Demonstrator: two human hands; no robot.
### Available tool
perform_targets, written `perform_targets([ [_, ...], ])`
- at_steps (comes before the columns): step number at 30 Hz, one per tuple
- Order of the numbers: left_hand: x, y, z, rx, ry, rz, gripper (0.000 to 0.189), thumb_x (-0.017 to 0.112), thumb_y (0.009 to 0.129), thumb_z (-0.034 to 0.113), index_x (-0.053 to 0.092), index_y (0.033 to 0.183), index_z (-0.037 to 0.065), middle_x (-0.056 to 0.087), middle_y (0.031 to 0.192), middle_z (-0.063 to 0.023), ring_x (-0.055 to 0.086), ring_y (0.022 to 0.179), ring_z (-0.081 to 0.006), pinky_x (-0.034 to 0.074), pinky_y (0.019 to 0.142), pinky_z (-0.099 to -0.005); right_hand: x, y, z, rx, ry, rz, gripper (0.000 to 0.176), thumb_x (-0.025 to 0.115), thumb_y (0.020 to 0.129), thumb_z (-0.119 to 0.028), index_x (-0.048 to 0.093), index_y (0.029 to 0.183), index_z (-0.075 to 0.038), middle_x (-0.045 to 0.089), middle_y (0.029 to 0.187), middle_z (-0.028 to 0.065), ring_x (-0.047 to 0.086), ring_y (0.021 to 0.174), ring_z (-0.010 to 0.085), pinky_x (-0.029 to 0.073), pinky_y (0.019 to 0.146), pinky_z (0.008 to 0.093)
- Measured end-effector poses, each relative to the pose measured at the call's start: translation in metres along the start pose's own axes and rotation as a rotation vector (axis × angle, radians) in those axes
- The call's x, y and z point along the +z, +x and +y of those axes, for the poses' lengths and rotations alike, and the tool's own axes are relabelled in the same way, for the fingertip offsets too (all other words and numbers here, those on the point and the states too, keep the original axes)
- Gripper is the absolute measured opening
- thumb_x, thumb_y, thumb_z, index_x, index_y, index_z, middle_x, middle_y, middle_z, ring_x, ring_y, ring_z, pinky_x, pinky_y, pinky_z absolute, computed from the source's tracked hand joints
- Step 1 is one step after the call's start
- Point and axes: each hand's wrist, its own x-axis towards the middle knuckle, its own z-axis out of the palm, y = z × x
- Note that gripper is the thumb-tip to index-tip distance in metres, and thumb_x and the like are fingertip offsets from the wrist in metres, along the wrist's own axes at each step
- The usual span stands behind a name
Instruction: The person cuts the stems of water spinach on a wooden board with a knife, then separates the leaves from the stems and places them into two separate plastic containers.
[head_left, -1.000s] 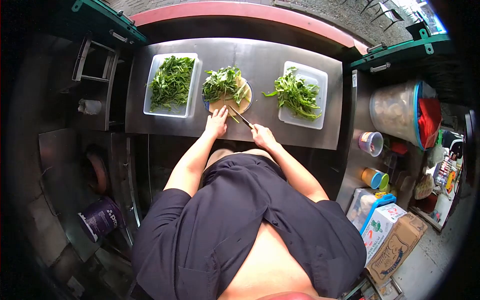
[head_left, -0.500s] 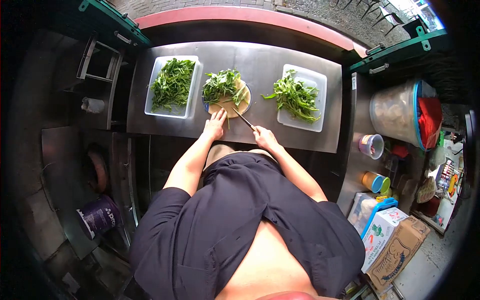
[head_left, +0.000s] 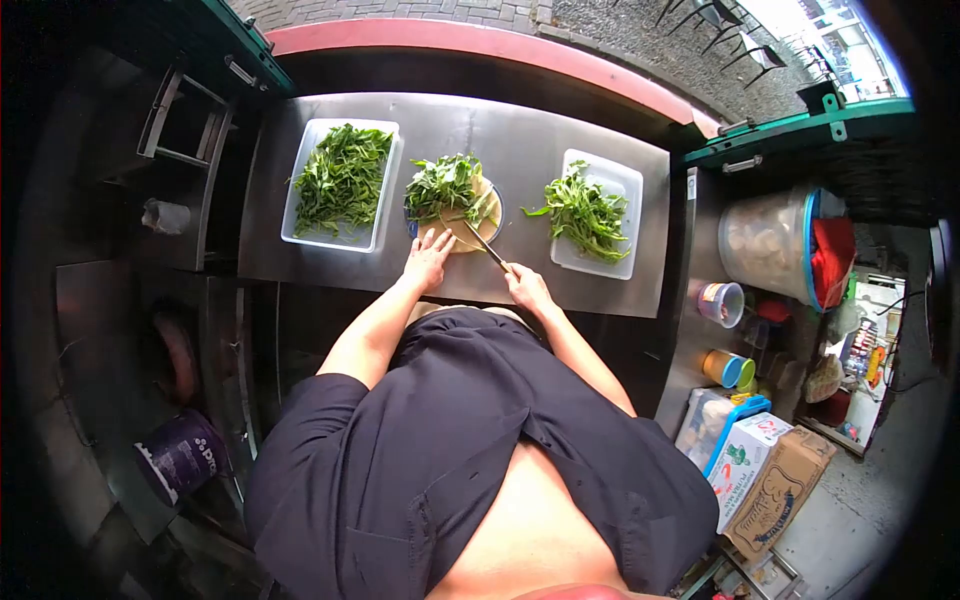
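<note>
The person is standing at a steel counter (head_left: pixel 520 130) and leaning over a round wooden chopping board (head_left: pixel 462 238) that is sitting at the middle of it, between two white trays. The right hand (head_left: pixel 525 288) is closing fully around the handle of a knife (head_left: pixel 483 246) – the fingers are curling tight, with no gap showing – and is holding the blade slanted up and to the left, so that its tip is lying over the near part of the board, just below a heap of leafy greens (head_left: pixel 440 185). The left hand (head_left: pixel 428 260) is lying open and flat, fingers spread and gripping nothing, with its fingertips resting at the near left edge of the board beside the blade; whether they are pressing on a loose stem is too small to tell. The greens are piling over the far half of the board and are spilling a little past its rim. The left tray (head_left: pixel 300 235) is holding a full bed of dark greens, and the right tray (head_left: pixel 625 180) is holding a looser bunch, with one leaf hanging out over its left side. Off to the person's right, well apart from the board, a large clear tub (head_left: pixel 765 240) is standing – and nearer in, a cardboard box (head_left: pixel 780 490) is lying on the ground.
</note>
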Motion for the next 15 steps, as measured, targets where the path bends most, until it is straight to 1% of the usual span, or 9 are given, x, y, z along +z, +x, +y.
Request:
perform_targets([
  [3,0.002,0.002,-0.007,0.032,-0.034,0.045,0.088,0.064,0.085,0.008,0.025,0.163,0.019,0.020,0.170,0.0019,0.019,0.156,-0.0305,0.021,0.124,-0.0537,0.009,0.004,-0.010,0.008,-0.019,0.007,0.038,0.059,0.099,-0.027,0.064,0.135,-0.015,0.071,0.117,0.0189,0.067,0.112,0.0362,0.051,0.097,0.0430],
  [4,0.005,0.001,-0.010,0.054,-0.003,0.081,0.088,0.063,0.084,0.012,0.024,0.163,0.016,0.022,0.170,-0.0003,0.021,0.155,-0.0312,0.026,0.121,-0.0502,0.013,0.005,-0.012,-0.005,-0.036,0.013,0.038,0.059,0.099,-0.027,0.064,0.135,-0.015,0.071,0.119,0.0184,0.067,0.114,0.0357,0.051,0.098,0.0424],
  [5,0.007,0.001,-0.013,0.063,-0.014,0.081,0.088,0.063,0.084,0.012,0.024,0.163,0.016,0.022,0.170,-0.0003,0.021,0.155,-0.0312,0.026,0.121,-0.0502,0.016,0.005,-0.014,0.005,-0.046,0.016,0.038,0.059,0.099,-0.027,0.064,0.135,-0.015,0.071,0.119,0.0184,0.067,0.114,0.0357,0.051,0.098,0.0424],
  [7,0.009,0.001,-0.022,0.080,-0.069,0.063,0.088,0.064,0.084,0.012,0.025,0.162,0.015,0.023,0.169,-0.0005,0.022,0.155,-0.0311,0.027,0.120,-0.0503,0.018,0.007,-0.025,0.101,-0.036,0.026,0.039,0.059,0.099,-0.027,0.064,0.135,-0.015,0.070,0.122,0.0179,0.066,0.117,0.0350,0.050,0.100,0.0420],
  [8,0.015,0.001,-0.027,0.096,-0.086,0.090,0.089,0.068,0.084,0.013,0.025,0.162,0.016,0.023,0.169,0.0009,0.024,0.154,-0.0298,0.028,0.120,-0.0519,0.017,0.007,-0.030,0.119,-0.051,0.036,0.039,0.059,0.099,-0.028,0.064,0.135,-0.015,0.070,0.123,0.0172,0.066,0.118,0.0346,0.050,0.101,0.0417],
  [11,0.002,-0.002,-0.037,0.147,-0.113,0.048,0.090,0.068,0.084,0.014,0.025,0.162,0.015,0.024,0.169,-0.0001,0.024,0.154,-0.0300,0.027,0.120,-0.0522,0.022,0.007,-0.032,0.141,-0.026,0.087,0.039,0.059,0.099,-0.028,0.063,0.136,-0.015,0.070,0.124,0.0170,0.066,0.119,0.0339,0.050,0.101,0.0411],
  [15,0.007,0.005,-0.050,0.213,-0.096,0.053,0.089,0.069,0.084,0.013,0.026,0.162,0.013,0.024,0.168,-0.0004,0.023,0.154,-0.0301,0.027,0.121,-0.0526,0.028,0.001,-0.045,0.196,0.000,0.095,0.039,0.059,0.100,-0.027,0.063,0.137,-0.015,0.070,0.124,0.0166,0.066,0.119,0.0312,0.050,0.102,0.0396],
])
